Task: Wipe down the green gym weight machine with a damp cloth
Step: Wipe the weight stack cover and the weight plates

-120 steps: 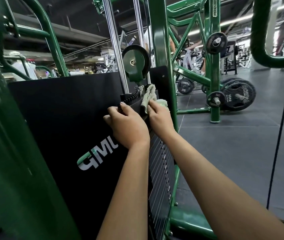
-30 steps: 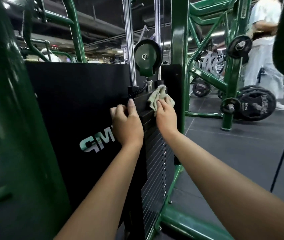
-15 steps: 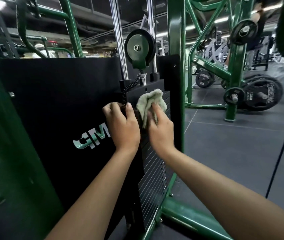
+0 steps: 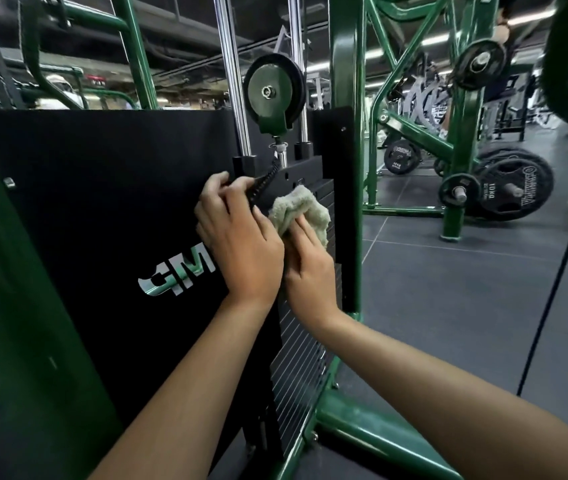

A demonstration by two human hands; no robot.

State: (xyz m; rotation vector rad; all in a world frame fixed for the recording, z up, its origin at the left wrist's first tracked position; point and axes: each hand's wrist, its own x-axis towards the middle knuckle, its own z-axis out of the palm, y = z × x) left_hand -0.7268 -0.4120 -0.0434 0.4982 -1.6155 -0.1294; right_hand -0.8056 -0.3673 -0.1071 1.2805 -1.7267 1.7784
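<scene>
The green weight machine has a green upright post (image 4: pixel 343 81), a black shroud panel (image 4: pixel 85 202) with a logo, and a black weight stack (image 4: pixel 303 368). My right hand (image 4: pixel 310 271) presses a pale green cloth (image 4: pixel 298 211) against the upper plates of the stack. My left hand (image 4: pixel 237 240) grips the edge of the black panel beside it, with its fingers curled round the edge next to a black coiled cord (image 4: pixel 263 185). A green pulley (image 4: pixel 273 91) hangs above between two chrome guide rods.
A green base bar (image 4: pixel 379 434) runs along the floor at lower right. Behind stands another green rack (image 4: pixel 459 168) loaded with black plates (image 4: pixel 514 188). A thick green bar (image 4: pixel 566 64) curves in at upper right, and a thin black cable (image 4: pixel 552 289) slants down.
My right hand has slid the cloth from the top of the stack down onto its front plates. My left hand has kept its grip on the panel edge. A person at the back right has walked off.
</scene>
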